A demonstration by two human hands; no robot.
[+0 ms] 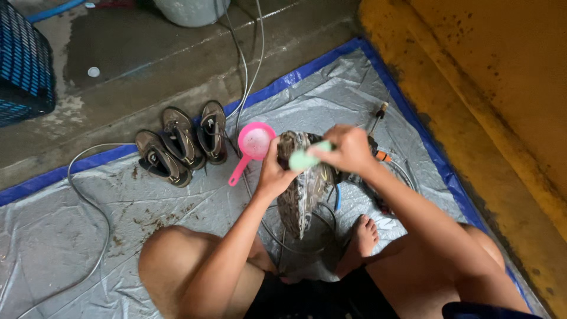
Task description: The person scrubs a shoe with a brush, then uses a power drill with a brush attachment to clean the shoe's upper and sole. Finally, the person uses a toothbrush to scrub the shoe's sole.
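Shoes: four in total. Three brown shoes (180, 145) stand side by side on the tarpaulin (53, 236); one shoe (301, 189) is held up. Pink scoops (254, 145): one. Green brushes (304, 158): one. Blue crates (23, 59): one. Hands: two.

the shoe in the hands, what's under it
Under the muddy shoe lie a grey hose loop and the silver tarp; whatever sits directly beneath its sole is covered.

Wet concrete floor (147, 53), grey tarp (53, 236) – blue-edged, stained yellow wall (502, 65) – perhaps plaster
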